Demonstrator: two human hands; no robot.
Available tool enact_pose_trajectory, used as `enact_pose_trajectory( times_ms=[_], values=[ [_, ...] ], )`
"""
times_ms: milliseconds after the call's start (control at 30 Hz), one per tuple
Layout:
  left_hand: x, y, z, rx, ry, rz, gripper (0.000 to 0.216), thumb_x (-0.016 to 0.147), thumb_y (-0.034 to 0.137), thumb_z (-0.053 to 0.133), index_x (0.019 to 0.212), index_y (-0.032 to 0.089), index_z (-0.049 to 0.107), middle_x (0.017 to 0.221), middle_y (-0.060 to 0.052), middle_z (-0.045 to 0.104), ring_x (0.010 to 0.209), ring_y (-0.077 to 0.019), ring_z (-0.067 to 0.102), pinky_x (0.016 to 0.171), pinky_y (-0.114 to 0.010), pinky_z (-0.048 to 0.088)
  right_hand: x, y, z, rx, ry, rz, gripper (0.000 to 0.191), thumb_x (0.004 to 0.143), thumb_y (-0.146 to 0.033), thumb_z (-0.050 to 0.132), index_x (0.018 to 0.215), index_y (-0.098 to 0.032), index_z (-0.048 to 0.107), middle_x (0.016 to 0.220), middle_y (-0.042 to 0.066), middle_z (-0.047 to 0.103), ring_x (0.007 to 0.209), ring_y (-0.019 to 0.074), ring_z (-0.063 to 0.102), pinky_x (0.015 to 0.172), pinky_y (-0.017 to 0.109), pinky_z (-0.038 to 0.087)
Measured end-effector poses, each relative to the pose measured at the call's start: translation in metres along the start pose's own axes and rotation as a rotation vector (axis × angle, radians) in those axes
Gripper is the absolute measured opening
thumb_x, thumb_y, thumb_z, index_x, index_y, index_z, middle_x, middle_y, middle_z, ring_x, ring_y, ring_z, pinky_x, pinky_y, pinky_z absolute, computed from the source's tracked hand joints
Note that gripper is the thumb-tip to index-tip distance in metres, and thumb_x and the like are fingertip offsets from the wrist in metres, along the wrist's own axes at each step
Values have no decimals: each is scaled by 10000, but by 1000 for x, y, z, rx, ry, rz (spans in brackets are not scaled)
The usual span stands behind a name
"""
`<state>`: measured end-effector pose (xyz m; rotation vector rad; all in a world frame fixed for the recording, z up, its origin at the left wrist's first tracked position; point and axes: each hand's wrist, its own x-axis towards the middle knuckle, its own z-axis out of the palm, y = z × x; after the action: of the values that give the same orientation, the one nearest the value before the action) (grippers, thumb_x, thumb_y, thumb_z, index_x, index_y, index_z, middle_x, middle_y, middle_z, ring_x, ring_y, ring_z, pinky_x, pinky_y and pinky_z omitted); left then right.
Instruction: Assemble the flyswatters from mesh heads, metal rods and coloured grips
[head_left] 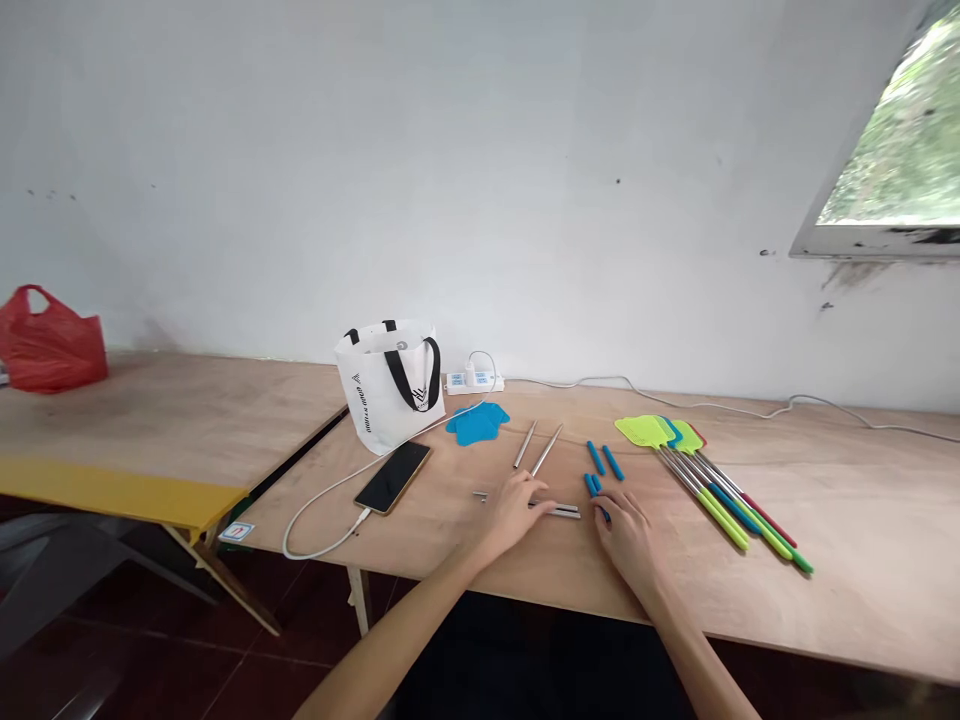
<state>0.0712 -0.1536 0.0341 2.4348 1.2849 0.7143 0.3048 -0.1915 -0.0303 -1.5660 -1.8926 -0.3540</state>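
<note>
My left hand (516, 512) lies over a pair of thin metal rods (566, 513), its fingers curled on them and its palm hiding their middles. Just to the right, my right hand (628, 528) has its fingers closed on a blue handle grip (592, 486), partly covered, with another beside it. Two more blue grips (613, 463) lie behind that hand. Two tapered metal rods (547, 450) rest beyond my left hand. Flat blue swatter heads (477, 424) are piled farther back. Several fly swatters (701, 478) with green, blue and red parts lie together on the right.
On the left are a phone (394, 477) on a white charging cable and a white tote bag (390, 395). A power strip (475, 381) sits against the wall, its cord trailing right. A red plastic bag (52, 345) stands on the neighbouring table (172, 420), across a gap.
</note>
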Motion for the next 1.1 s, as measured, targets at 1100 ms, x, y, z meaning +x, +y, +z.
enact_pose_trajectory(
  times_ms=[1100],
  values=[
    [69, -123, -27, 491, 120, -339, 629, 934, 651, 485, 1435, 277, 561, 1540, -130, 453, 1370, -406, 430, 1128, -499, 319, 7, -39, -24, 233, -198, -243, 259, 1031, -234, 459, 1180, -283, 666, 1118, 48, 714, 1043, 229, 667, 922, 411, 528]
  ],
)
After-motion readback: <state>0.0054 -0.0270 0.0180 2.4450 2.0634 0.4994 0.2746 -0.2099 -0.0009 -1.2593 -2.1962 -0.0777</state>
